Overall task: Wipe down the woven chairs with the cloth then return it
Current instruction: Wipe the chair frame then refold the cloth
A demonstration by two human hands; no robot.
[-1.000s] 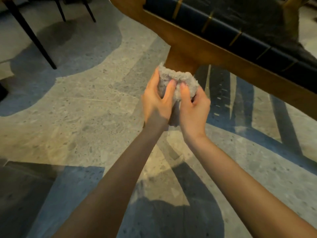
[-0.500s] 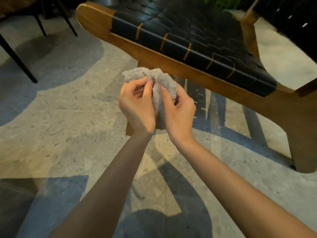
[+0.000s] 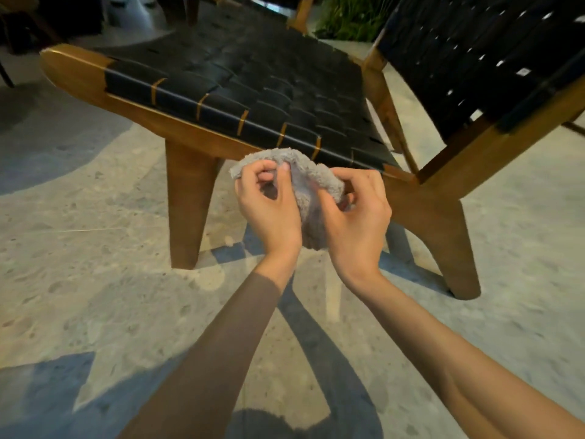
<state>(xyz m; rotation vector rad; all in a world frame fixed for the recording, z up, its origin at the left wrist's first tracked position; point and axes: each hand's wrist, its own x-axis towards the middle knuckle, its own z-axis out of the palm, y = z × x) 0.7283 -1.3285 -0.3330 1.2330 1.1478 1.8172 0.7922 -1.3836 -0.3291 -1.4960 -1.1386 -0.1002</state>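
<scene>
At the far left of the frame, the speckled stone floor (image 3: 79,248) lies pale in the light, with blue-grey shadows across it. The woven chair (image 3: 221,128) begins in the upper left with the rounded end of its wooden side rail. Its front leg (image 3: 185,210) stands on the floor left of centre. The seat (image 3: 240,90), made of black straps crossing over and under, runs from there toward the upper middle.

Just left of centre, my left hand (image 3: 269,207) is raised in front of the rail. Its fingers are curled and its thumb and fingertips pinch one edge of the cloth (image 3: 316,175). The cloth is grey and fluffy, bunched between my two hands in the middle of the frame. It sits over the near edge of the seat, but I cannot tell whether it touches the chair. My right hand (image 3: 357,217) grips the other side, its fingers curled round the bunched fabric.

Right of my hands, the thick rear leg (image 3: 443,236) comes down to the floor. Above it, the strapped backrest (image 3: 474,58) fills the upper right. A green plant (image 3: 345,17) shows at the top between the seat and the backrest.
</scene>
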